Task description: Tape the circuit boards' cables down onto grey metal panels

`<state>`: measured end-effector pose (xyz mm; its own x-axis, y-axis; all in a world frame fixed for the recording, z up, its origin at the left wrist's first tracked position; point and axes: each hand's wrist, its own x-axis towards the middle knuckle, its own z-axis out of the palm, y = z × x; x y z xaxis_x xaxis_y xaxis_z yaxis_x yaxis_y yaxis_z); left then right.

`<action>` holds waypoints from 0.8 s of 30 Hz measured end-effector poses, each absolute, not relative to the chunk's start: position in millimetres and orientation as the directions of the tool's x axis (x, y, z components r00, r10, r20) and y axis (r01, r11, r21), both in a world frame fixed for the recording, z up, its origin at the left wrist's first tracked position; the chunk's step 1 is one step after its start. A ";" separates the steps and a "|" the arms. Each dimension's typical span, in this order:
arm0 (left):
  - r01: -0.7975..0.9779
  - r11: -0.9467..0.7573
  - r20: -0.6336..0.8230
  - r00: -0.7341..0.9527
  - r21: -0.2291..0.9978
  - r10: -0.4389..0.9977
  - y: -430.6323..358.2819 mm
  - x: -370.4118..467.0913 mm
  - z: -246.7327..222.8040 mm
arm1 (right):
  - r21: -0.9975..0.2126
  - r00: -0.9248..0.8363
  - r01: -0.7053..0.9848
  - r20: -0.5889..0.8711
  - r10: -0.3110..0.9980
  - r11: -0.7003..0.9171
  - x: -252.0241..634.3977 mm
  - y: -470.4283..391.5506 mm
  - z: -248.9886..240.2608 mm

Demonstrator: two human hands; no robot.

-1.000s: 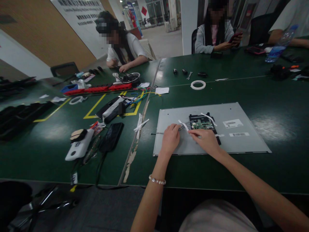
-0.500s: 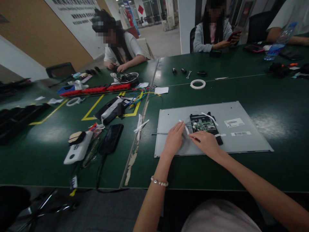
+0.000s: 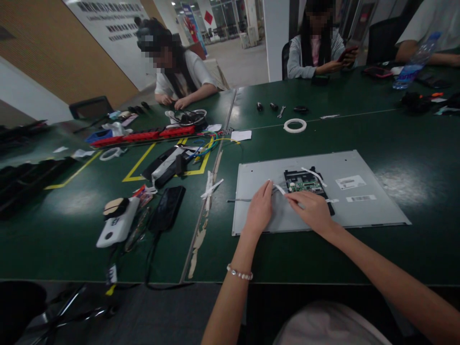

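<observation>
White tape strip (image 3: 280, 189) slants between the two hands, above the left part of the grey panel (image 3: 375, 211) and just left of the circuit board (image 3: 304, 186). From my end I see the right hand (image 3: 312, 208) pinching its near end between thumb and finger, probably to control the angle. The left hand (image 3: 260, 209), fingers together, is by the far end; I can't tell whether they grip it. Lying flat on the counter (image 3: 413, 258), the panel seems to give firm support. A thin cable (image 3: 240, 200) disappears behind the left hand and may get in its way. The tape roll (image 3: 294, 131) lies beyond the panel; a black device (image 3: 167, 209) sits well left.
</observation>
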<state>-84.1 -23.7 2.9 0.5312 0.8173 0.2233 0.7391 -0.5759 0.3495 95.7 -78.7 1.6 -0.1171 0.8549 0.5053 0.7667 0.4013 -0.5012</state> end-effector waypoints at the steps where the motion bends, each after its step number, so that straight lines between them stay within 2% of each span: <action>1: 0.740 -0.582 0.228 0.536 0.338 0.813 -24.2 -84.0 2.7 | -0.514 -0.075 0.755 0.548 0.833 0.407 96.8 -76.7 2.9; 4: 0.754 -0.585 0.245 0.531 0.300 0.811 -25.4 -83.4 1.7 | -0.533 0.014 0.722 0.650 0.760 0.442 99.5 -70.5 5.5; 7: 0.774 -0.563 0.273 0.497 0.290 0.824 -25.5 -82.8 0.5 | -0.510 0.010 0.732 0.670 0.742 0.451 100.5 -67.7 5.7; 13: 0.759 -0.554 0.292 0.475 0.342 0.830 -22.3 -83.1 1.6 | -0.428 -0.105 0.820 0.542 0.834 0.381 95.5 -70.3 -0.6; 18: 0.732 -0.585 0.283 0.512 0.350 0.811 -21.7 -84.2 3.2 | -0.422 -0.176 0.808 0.493 0.852 0.411 90.6 -74.6 -5.6; 21: 0.726 -0.587 0.287 0.513 0.358 0.809 -23.1 -84.3 3.6 | -0.445 -0.170 0.785 0.514 0.841 0.431 88.8 -76.7 -3.6; 24: 0.693 -0.614 0.328 0.520 0.377 0.789 -24.7 -83.3 6.1 | -0.537 -0.090 0.716 0.563 0.822 0.446 89.2 -78.1 3.0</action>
<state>-83.3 -24.7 6.1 0.5201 0.7886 0.3281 0.6932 -0.6141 0.3773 89.2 -78.1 3.0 -0.0901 0.8218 0.5625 0.7161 0.4461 -0.5369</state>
